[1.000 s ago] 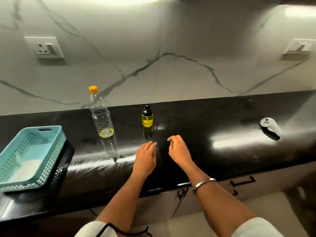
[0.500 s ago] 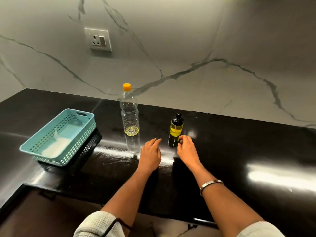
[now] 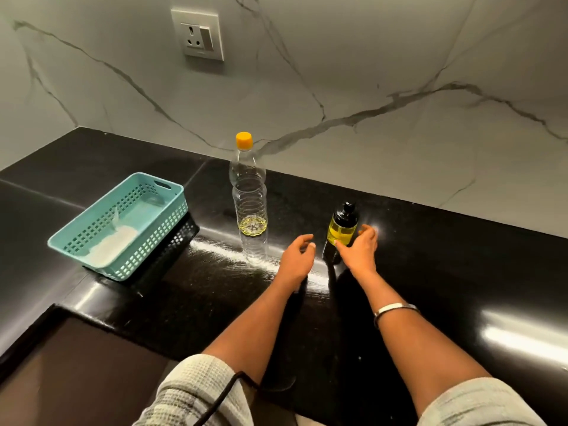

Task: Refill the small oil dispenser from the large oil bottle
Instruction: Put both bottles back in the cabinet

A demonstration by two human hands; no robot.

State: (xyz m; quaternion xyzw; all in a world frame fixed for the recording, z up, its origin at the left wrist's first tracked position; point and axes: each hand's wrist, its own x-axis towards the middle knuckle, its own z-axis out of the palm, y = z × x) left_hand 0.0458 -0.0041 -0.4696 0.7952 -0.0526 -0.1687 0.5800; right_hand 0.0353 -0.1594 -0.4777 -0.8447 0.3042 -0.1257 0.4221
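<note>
From the head view, we are seeing the right hand [image 3: 358, 252] cupping around the small glass oil dispenser with the black pump top [image 3: 340, 230], its fingers [image 3: 367, 230] spread wide and curving just behind it, thumb at its front, likely to steady it for opening. We cannot tell whether they are touching. The left hand [image 3: 296, 256] is hovering just left, fingers loosely curled, holding nothing. Beyond those fingers, the tall clear plastic bottle with the orange cap [image 3: 248, 192] is standing capped on the glossy black tabletop [image 3: 461, 272], a little yellow oil at its bottom.

Right hand [image 3: 358, 252] cups the small oil dispenser [image 3: 341, 229]; left hand [image 3: 296, 259] hovers beside.
</note>
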